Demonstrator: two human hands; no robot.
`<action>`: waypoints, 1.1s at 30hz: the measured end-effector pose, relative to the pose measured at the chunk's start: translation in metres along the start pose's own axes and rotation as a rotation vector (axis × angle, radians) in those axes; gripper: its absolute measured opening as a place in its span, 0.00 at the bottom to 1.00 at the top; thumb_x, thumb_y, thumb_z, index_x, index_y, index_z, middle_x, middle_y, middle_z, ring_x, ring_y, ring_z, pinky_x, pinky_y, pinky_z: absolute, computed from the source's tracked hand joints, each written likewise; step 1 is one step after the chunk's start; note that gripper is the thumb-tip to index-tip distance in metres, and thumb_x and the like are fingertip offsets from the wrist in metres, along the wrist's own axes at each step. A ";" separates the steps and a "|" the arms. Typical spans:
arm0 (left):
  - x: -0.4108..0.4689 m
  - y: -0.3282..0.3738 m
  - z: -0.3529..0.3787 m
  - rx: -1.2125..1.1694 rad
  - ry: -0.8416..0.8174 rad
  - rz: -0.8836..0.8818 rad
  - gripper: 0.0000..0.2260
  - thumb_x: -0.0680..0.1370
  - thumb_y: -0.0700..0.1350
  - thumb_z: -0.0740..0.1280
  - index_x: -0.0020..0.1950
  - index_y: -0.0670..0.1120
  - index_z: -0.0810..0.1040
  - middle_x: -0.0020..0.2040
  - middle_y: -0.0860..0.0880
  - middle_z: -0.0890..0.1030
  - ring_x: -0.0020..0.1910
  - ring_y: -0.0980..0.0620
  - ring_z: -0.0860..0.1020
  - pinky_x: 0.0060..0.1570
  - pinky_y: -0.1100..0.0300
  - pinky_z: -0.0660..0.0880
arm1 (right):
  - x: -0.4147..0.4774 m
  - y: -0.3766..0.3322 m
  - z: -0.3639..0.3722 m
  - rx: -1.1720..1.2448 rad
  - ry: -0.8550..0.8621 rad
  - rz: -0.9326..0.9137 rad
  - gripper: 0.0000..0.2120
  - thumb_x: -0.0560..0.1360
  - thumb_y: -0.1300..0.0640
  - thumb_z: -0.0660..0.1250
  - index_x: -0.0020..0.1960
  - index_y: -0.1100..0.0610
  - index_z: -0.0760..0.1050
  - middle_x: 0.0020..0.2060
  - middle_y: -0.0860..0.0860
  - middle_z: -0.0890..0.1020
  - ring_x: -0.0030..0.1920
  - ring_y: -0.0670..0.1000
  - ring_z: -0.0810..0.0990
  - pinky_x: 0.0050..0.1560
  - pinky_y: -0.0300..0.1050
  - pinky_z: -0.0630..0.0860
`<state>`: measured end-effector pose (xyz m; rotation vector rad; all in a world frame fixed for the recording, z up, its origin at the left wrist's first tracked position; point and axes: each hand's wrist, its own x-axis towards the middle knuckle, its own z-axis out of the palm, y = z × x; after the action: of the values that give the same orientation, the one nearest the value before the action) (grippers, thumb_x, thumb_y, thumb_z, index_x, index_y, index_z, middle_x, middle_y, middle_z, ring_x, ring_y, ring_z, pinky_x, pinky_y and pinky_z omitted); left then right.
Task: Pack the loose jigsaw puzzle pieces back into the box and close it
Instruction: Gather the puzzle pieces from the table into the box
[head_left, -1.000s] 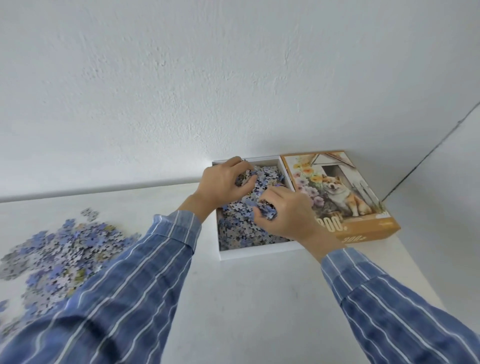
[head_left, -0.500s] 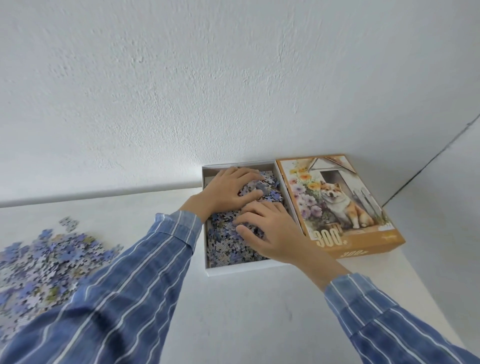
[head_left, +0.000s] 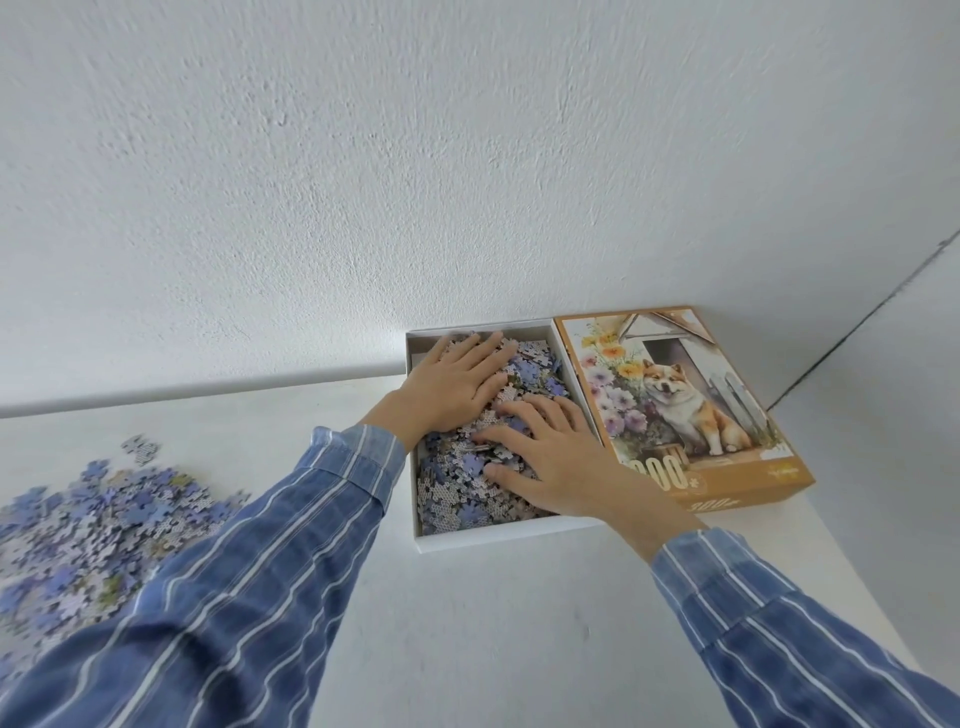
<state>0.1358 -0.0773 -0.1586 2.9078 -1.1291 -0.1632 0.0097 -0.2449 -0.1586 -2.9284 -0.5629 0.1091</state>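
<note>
Puzzle pieces (head_left: 457, 493) fill the white box (head_left: 498, 540); left hand (head_left: 457, 384) and right hand (head_left: 550, 457) press flat, fingers spread, beside the lid (head_left: 727, 467)

Loose pile (head_left: 93, 525) blurred, cut by left frame edge. Left hand (head_left: 457, 384), right hand (head_left: 550, 457) cover many boxed pieces (head_left: 462, 499). Right hand hides start of number on lid (head_left: 675, 405); small print unreadable.

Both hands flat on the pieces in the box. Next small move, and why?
Likely lift the left hand out and reach for the loose pile at left. Both it and the right hand lie flat on pieces in the box, that pile is unpacked, and the lid lies alongside, so closing is premature.
</note>
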 end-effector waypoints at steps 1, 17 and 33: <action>0.000 0.001 -0.001 0.039 0.028 -0.021 0.24 0.84 0.57 0.41 0.79 0.58 0.41 0.80 0.55 0.42 0.79 0.52 0.45 0.77 0.49 0.41 | -0.001 -0.001 0.001 -0.017 -0.004 0.038 0.30 0.76 0.29 0.40 0.74 0.34 0.60 0.77 0.46 0.59 0.78 0.54 0.51 0.77 0.58 0.42; -0.032 0.010 -0.002 -0.077 0.018 -0.124 0.27 0.84 0.56 0.43 0.80 0.46 0.45 0.80 0.47 0.40 0.79 0.50 0.43 0.77 0.51 0.44 | -0.018 -0.019 -0.014 0.077 -0.186 0.268 0.33 0.80 0.35 0.36 0.80 0.47 0.36 0.79 0.51 0.34 0.78 0.54 0.30 0.75 0.50 0.30; -0.032 0.044 0.000 -0.393 0.039 -0.134 0.23 0.85 0.52 0.44 0.80 0.52 0.46 0.80 0.53 0.41 0.78 0.52 0.38 0.76 0.48 0.34 | -0.006 -0.034 -0.020 0.209 -0.245 0.349 0.30 0.84 0.49 0.44 0.80 0.55 0.35 0.79 0.53 0.35 0.79 0.53 0.33 0.78 0.53 0.33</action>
<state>0.0828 -0.0881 -0.1533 2.6193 -0.7894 -0.2929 -0.0060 -0.2187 -0.1326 -2.7912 -0.0562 0.5376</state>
